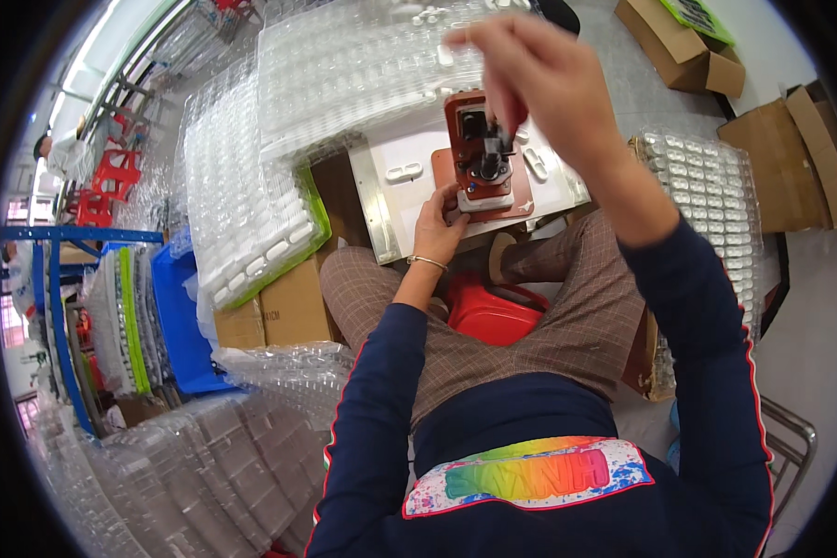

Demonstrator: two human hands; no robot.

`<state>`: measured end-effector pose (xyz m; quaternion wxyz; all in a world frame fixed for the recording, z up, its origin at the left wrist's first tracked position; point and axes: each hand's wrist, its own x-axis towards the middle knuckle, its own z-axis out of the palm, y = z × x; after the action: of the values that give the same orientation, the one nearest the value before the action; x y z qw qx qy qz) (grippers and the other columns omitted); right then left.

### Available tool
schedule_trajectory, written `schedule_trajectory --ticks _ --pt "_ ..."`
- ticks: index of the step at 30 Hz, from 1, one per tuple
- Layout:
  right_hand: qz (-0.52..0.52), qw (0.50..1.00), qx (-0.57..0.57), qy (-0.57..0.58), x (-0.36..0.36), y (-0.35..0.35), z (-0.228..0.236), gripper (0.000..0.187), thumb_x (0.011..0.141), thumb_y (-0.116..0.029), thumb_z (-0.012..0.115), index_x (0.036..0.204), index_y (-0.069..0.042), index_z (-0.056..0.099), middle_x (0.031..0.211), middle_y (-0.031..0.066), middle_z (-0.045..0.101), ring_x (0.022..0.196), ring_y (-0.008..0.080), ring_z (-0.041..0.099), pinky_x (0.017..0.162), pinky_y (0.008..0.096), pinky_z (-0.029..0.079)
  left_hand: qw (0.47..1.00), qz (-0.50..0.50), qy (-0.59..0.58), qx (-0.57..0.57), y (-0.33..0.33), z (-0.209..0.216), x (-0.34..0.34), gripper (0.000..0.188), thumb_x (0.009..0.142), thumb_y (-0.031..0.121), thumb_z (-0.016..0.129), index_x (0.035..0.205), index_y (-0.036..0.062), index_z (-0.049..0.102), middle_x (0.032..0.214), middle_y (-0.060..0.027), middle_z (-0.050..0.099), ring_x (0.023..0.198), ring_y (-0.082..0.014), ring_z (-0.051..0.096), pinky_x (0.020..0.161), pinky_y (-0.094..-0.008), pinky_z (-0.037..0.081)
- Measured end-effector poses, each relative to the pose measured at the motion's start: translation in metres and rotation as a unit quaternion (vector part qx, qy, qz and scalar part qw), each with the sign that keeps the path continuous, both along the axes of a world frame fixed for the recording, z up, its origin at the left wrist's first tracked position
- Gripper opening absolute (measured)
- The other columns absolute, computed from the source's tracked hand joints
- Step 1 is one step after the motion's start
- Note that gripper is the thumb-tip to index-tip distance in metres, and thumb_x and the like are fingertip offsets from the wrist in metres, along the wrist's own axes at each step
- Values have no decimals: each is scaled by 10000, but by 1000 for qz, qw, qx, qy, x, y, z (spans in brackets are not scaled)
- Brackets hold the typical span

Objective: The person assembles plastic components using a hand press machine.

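Conceivably, fingertips could be pinched if the press [489, 167] were lowered on the worktop [402, 206], its near white piece [489, 203] being touched by the half-curled left hand [440, 231]; neither that grip nor the blurred, bent right hand's [551, 86] can be told.

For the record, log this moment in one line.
left hand: at press | right hand: over press, blurred | white parts: flanking press
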<state>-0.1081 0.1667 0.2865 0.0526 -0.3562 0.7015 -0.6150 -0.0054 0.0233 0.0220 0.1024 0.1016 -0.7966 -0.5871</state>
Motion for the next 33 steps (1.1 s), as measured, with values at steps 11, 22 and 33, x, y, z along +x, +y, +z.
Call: schedule_trajectory --ticks 11,22,33 --pt "-194 956 197 -101 -30 70 -199 252 904 -259 644 971 -16 664 874 115 656 753 184 623 692 317 487 971 94 62 -210 -64 13 -19 418 735 37 717 1144 78 640 1146 -96 643 1048 -273 589 945 -376 462" --pt "-95 961 231 122 12 66 -227 160 817 -131 677 910 -22 606 982 142 565 901 345 585 770 424 478 950 75 16 -302 -73 0 -20 278 775 184 735 1026 73 694 963 -107 621 934 -290 580 851 -389 457" --pt "-332 921 204 -20 -70 252 -202 202 848 -219 670 911 -27 672 879 125 635 821 262 622 742 340 489 948 -85 57 -303 3 31 -15 283 705 87 784 955 35 662 854 -94 555 842 -311 506 773 -421 406"
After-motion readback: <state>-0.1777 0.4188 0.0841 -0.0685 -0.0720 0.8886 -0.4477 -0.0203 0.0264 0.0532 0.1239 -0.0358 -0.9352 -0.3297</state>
